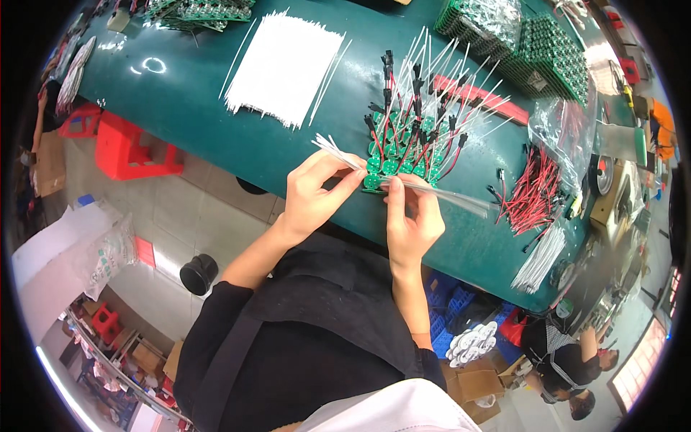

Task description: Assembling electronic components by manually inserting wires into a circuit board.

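Observation:
My left hand is closed in a pinch around several thin white wires, whose ends stick out to the upper left. Close beside it, my right hand pinches another bundle of pale thin wires that fans out to the right. Both sets of fingertips meet at the near edge of a panel of small round green circuit boards. Red and black leads with black connectors and white wires rise from these boards. Whether the fingertips touch a board cannot be told.
A thick sheaf of white wires lies on the green table. Red-black leads and a smaller white wire bundle lie to the right. Stacked circuit panels, a red bar and clear plastic bags sit farther back.

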Tool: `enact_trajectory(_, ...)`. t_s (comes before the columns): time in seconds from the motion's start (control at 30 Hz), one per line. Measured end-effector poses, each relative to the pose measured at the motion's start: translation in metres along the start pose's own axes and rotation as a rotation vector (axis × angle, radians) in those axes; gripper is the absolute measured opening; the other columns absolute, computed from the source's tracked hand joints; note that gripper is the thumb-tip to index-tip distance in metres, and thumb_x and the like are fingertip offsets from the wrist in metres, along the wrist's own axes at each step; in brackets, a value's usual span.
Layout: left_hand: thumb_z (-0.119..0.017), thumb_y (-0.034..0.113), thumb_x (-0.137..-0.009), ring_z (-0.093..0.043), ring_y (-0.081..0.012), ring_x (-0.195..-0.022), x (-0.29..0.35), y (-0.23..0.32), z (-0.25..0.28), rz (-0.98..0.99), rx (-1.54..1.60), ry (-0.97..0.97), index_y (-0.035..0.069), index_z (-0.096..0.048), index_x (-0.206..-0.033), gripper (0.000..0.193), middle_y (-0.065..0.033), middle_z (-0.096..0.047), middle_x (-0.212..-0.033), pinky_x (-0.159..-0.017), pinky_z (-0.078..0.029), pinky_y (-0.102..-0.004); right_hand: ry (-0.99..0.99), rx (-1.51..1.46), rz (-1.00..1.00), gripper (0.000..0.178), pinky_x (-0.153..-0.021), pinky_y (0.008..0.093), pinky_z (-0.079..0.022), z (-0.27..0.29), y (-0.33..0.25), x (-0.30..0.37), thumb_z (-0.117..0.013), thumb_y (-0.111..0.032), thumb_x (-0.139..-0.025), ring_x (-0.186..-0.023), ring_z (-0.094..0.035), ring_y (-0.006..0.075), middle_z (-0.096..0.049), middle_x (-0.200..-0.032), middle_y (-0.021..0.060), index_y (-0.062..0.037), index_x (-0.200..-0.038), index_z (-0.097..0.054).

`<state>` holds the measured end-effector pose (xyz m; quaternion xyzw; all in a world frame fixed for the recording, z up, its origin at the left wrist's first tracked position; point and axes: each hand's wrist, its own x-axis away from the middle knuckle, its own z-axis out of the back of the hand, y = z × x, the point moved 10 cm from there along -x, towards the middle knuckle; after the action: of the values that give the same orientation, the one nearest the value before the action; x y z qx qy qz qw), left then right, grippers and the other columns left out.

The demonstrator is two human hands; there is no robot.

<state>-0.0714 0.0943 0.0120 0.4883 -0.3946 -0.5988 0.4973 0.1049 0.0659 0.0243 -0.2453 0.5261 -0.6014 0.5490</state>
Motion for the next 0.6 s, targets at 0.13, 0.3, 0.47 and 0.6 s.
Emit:
enact_trajectory(0.13, -0.074, -0.003, -0.08, -0.068, -0.0153, -0.076, 0.002, -0.001, 0.002, -0.025, -0.016, 0.062, -0.002, -0.068, -0.095, 0.015, -0.01, -0.069, -0.093, -0.067, -0.057, -0.0265, -0.052, 0.103, 0.077, 0.01, -0.057, 0.026, -0.053, -0.011, -0.01, -0.006, -0.072, 0.002, -0.084, -0.064, -0.065, 0.0163, -0.068, -0.084, 0.0113, 0.0033, -0.091, -0.066)
enact_trajectory(0.3, -0.074, -0.003, -0.08, -0.068, -0.0162, -0.077, 0.002, -0.003, 0.004, -0.021, -0.01, 0.089, -0.002, -0.068, -0.094, 0.016, -0.0108, -0.069, -0.094, -0.066, -0.057, -0.0268, -0.096, 0.19, 0.104, 0.01, -0.052, 0.0265, -0.05, -0.017, -0.014, -0.008, -0.073, 0.001, -0.083, -0.059, -0.061, 0.0152, -0.068, -0.085, 0.0103, 0.0026, -0.09, -0.066)
enact_trajectory(0.47, -0.074, -0.004, -0.079, -0.068, -0.0169, -0.076, -0.001, -0.001, 0.005, -0.037, -0.029, 0.076, -0.002, -0.068, -0.093, 0.015, -0.0109, -0.069, -0.094, -0.066, -0.057, -0.0273, -0.112, 0.245, 0.141, 0.01, -0.05, 0.0268, -0.048, -0.022, -0.018, -0.01, -0.073, 0.001, -0.082, -0.056, -0.058, 0.015, -0.069, -0.086, 0.0097, 0.0021, -0.09, -0.066)
enact_trajectory(0.6, -0.074, -0.004, -0.08, -0.069, -0.0175, -0.077, -0.002, -0.001, 0.005, -0.029, -0.032, 0.071, -0.002, -0.068, -0.092, 0.014, -0.0112, -0.069, -0.093, -0.066, -0.057, -0.0276, -0.115, 0.246, 0.123, 0.01, -0.051, 0.0274, -0.049, -0.022, -0.018, -0.011, -0.073, 0.001, -0.082, -0.056, -0.058, 0.0154, -0.069, -0.087, 0.0101, 0.002, -0.089, -0.066)
